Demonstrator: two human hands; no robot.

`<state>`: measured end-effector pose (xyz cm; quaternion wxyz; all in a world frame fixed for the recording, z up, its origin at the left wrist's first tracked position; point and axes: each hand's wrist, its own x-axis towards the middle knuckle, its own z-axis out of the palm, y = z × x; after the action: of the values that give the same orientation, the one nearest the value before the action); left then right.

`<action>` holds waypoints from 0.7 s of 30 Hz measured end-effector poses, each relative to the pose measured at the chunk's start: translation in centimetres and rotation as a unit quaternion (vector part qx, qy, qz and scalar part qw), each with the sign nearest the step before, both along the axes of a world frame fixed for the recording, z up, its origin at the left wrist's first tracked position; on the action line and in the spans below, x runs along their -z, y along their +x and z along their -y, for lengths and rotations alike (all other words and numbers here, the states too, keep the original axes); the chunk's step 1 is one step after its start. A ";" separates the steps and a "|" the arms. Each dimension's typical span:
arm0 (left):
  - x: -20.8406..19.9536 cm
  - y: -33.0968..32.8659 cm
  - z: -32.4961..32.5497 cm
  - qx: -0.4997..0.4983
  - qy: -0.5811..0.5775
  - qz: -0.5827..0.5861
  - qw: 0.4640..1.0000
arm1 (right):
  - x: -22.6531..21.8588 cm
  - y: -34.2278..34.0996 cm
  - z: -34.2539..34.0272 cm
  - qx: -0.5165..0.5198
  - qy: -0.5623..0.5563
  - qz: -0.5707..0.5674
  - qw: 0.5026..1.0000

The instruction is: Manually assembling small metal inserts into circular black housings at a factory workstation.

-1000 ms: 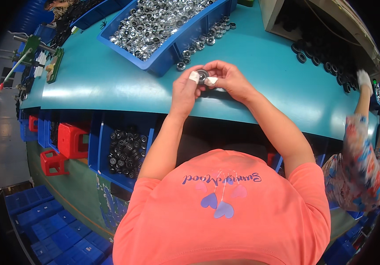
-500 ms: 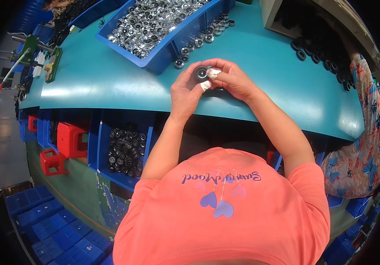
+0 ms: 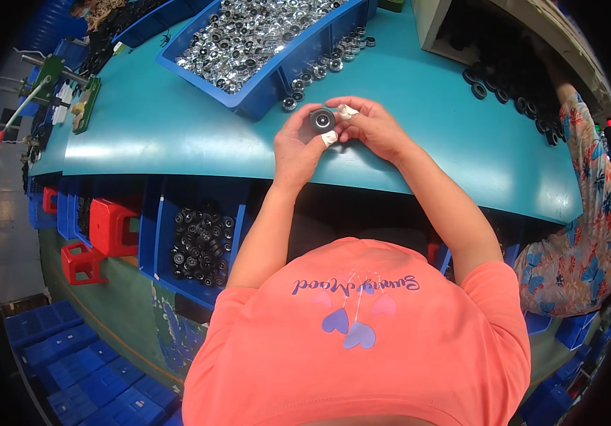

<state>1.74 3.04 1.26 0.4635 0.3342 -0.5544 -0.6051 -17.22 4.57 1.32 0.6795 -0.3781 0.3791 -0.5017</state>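
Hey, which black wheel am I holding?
The black wheel in your left hand, over the teal table; those in the blue bin below lie heaped together.

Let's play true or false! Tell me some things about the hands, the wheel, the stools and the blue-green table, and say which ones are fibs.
1. The left hand is holding a small black wheel. True.
2. The stools on the left are yellow. False: the stools are red.
3. A blue bin with lots of shiny round parts stands on the table. True.
4. All the fingertips are bare. False: the left hand and the right hand each have a white covering on one tip.
5. Some black rings lie toward the right end of the table. True.
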 end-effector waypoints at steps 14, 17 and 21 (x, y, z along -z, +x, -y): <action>0.3 -0.1 -0.6 -0.030 -0.035 0.050 0.998 | -0.4 1.2 -1.3 0.042 -0.110 -0.294 0.949; 0.7 0.1 -0.4 -0.041 -0.066 0.107 0.991 | -1.3 1.4 -1.8 0.026 -0.048 -0.289 0.956; 1.1 0.1 -0.2 -0.077 -0.167 0.158 0.970 | -1.8 2.0 -2.8 0.054 -0.057 -0.341 0.937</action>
<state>1.81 3.21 0.14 0.4641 0.3851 -0.6867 -0.4059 -15.17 7.42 3.17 0.4580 -0.5437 0.5789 -0.3993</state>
